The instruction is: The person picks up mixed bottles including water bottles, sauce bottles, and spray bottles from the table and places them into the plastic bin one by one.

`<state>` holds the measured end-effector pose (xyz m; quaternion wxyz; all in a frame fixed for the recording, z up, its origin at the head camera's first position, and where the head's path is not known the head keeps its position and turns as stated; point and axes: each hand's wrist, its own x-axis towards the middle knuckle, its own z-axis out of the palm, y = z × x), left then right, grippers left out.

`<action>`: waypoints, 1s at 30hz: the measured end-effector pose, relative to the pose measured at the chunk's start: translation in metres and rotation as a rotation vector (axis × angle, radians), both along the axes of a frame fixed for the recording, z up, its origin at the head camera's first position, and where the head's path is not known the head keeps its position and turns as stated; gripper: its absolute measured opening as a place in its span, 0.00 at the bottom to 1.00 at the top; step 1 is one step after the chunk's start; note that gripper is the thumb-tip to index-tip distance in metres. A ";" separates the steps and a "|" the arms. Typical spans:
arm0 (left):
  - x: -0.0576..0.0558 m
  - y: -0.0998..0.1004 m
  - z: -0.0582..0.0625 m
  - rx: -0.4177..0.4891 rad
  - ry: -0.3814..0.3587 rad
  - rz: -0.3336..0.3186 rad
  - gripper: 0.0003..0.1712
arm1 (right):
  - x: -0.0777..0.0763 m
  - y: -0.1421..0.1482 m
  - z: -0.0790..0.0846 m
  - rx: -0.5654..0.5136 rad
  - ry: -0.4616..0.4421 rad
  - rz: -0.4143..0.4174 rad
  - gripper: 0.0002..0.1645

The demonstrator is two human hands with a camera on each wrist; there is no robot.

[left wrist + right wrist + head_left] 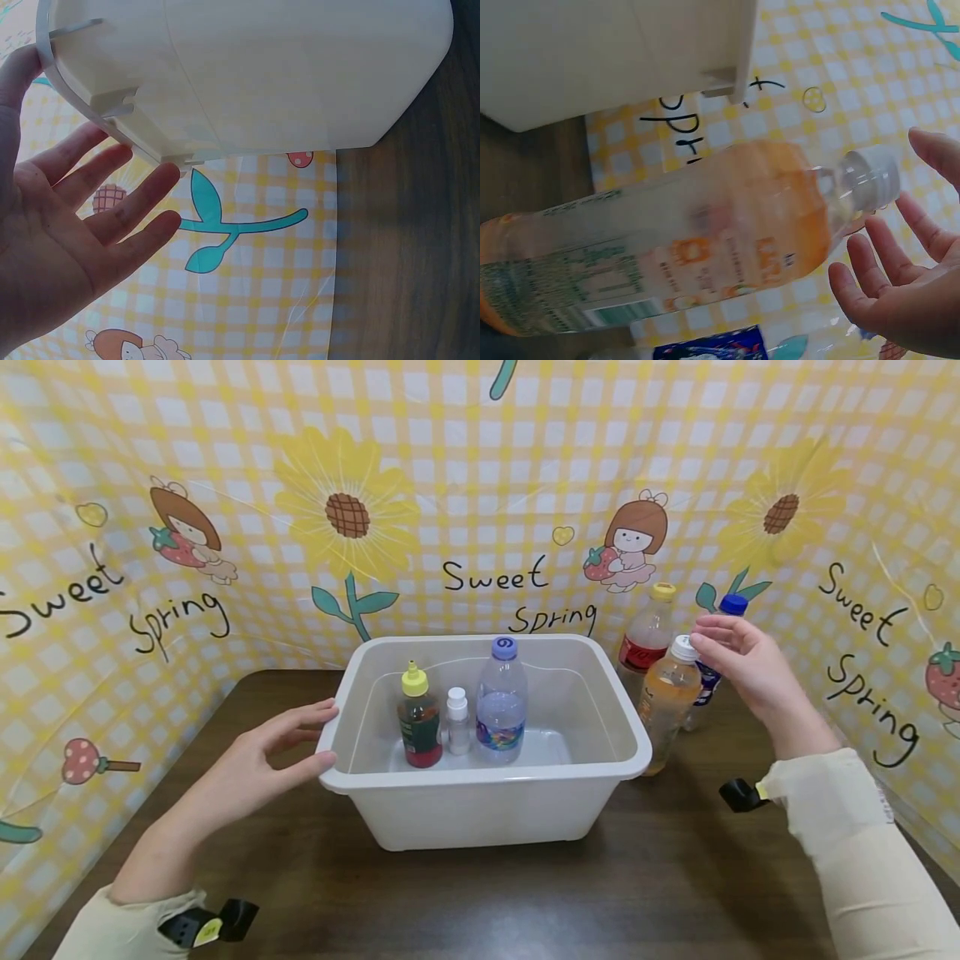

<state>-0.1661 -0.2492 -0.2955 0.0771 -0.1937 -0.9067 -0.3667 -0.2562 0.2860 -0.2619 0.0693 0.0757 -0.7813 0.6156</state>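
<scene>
A white plastic tub (480,814) stands in the middle of the table. At its left rim, the fingertips of my left hand (258,764) rest with thumb and fingers spread. Inside the tub stand a yellow-capped squeeze bottle (422,731), a small white-capped bottle (458,727) and a clear bottle with a purple cap (502,710). To the right of the tub is an upright bottle of orange drink (667,693). My right hand (753,672) is at its white cap (874,178), thumb and loosely bent fingers apart on either side without gripping it.
Behind the orange drink bottle stand a red-labelled bottle with a yellow cap (643,639) and a blue-capped bottle (707,683). A yellow checked cloth (465,485) hangs round the back and sides of the dark wooden table (480,902).
</scene>
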 end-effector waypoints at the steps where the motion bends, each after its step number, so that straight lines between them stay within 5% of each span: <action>1: 0.000 0.000 0.000 0.001 0.002 -0.001 0.28 | -0.001 0.000 -0.002 0.026 -0.011 -0.009 0.17; 7: 0.000 0.000 0.000 0.004 0.006 0.000 0.28 | -0.005 0.001 -0.011 0.187 -0.080 -0.057 0.21; 15: 0.000 0.000 -0.001 0.006 0.002 0.000 0.28 | -0.006 0.000 -0.022 0.169 -0.105 -0.015 0.12; 30: 0.000 0.000 0.000 -0.004 0.002 0.005 0.28 | -0.007 -0.002 -0.030 0.168 -0.082 -0.009 0.09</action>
